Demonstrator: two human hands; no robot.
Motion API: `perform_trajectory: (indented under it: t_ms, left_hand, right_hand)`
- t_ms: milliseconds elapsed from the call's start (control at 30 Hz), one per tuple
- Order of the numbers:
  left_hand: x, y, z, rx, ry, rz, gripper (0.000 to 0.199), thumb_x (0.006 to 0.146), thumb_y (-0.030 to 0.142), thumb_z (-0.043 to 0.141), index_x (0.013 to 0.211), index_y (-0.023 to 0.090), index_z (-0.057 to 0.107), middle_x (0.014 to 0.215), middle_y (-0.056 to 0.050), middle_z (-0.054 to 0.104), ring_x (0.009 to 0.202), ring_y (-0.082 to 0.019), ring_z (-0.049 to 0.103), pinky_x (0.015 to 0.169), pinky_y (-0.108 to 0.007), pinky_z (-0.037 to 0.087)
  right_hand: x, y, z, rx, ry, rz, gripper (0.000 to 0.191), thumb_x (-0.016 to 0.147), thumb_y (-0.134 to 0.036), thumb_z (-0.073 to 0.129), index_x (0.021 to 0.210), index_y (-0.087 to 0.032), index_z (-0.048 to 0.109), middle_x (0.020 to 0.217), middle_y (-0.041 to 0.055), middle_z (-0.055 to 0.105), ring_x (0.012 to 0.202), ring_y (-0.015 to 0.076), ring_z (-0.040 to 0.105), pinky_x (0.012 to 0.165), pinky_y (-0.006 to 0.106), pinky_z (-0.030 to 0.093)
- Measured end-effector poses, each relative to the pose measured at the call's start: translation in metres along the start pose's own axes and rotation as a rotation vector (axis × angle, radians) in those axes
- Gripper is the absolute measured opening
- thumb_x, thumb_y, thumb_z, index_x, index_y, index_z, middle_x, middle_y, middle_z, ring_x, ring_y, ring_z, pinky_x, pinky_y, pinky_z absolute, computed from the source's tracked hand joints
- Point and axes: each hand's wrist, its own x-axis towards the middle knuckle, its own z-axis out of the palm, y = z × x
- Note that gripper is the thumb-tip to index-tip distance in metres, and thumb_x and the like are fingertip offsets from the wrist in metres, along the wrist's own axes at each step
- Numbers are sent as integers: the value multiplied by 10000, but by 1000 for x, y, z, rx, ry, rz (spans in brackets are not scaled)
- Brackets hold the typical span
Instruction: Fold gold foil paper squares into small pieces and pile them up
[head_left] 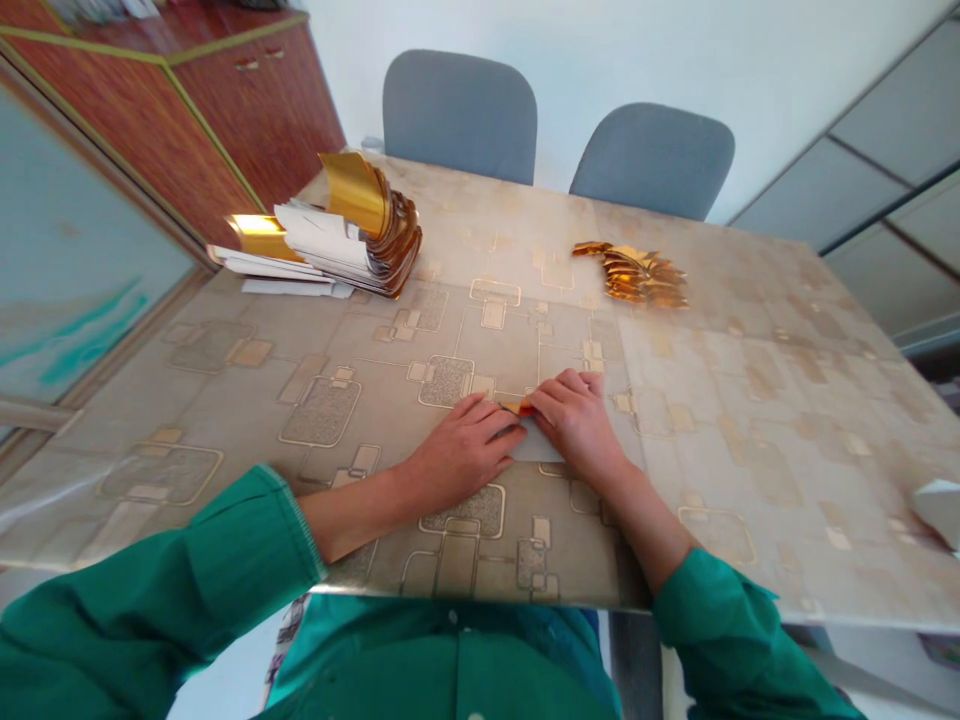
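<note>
A small sheet of gold foil paper [534, 447] with a white back lies on the table between my hands, partly folded, with a bit of its orange-gold side showing. My left hand [474, 445] rests over its left part, fingers together and pressed on it; the thumb is hidden. From the right, my right hand [571, 415] grips the folded edge with its fingers curled. Both hands cover much of the paper, so its full shape cannot be made out.
A tall stack of gold foil sheets [322, 245] with white backs stands at the far left. Folded gold pieces [641, 277] lie heaped at the far right of the patterned table [487, 300]. Two grey chairs [461, 115] stand behind it. Something white [939, 508] sits at the right edge.
</note>
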Motion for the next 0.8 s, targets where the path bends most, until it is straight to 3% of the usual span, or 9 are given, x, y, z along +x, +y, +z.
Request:
perform_trajectory:
  t_ms: [200,333,433,533,600,800]
  left_hand:
    - [-2,0,-3,11,32,18,201,962,221,536,1129,179,640,1140,-78,670,1094,-232,578,1075,-463,393]
    - [-1,0,-10,-5,112,24,195,983,167,475,1030,181,665,1027,-63,682,1012,-184,602,1068,-396,415]
    - [0,0,-9,25,97,15,258,982,253,509,1200,170,619,1211,-103,655,1171,-228,567,1145,-450,335]
    - [-1,-2,-3,41,11,-1,497,967,375,555,1388,119,485,1412,-147,550,1322,-274,481,1193,-500,233]
    - [-3,-4,1,44,-32,-26,539,965,410,560,1402,107,469,1430,-153,540,1337,-279,476,1198,-512,202]
    - [-5,-5,2,50,-34,-37,412,989,365,532,1335,142,538,1418,-126,564,1332,-260,499,1209,-524,125]
  right_hand:
    - [-15,-4,-4,9,-35,-35,210,1007,-314,501,1071,-239,686,1030,43,720,951,215,537,908,404,285]
    - [-19,-5,-5,21,-27,-45,257,1015,-367,473,1107,-237,674,1054,53,712,980,221,540,942,412,287]
    - [-19,-7,-5,23,-33,-44,246,1008,-374,485,1046,-233,682,1042,56,709,982,224,542,952,413,297]
    - [-20,-10,-5,3,-39,-29,218,1001,-337,499,1011,-225,686,1049,57,709,987,225,547,957,416,301]
    - [-23,-12,-4,-12,-34,-15,206,991,-323,523,1071,-218,681,1089,59,708,1013,232,547,968,426,294]
    - [-47,-8,-2,-58,44,102,288,991,-338,522,1218,-215,650,1203,68,697,1075,266,534,983,454,272]
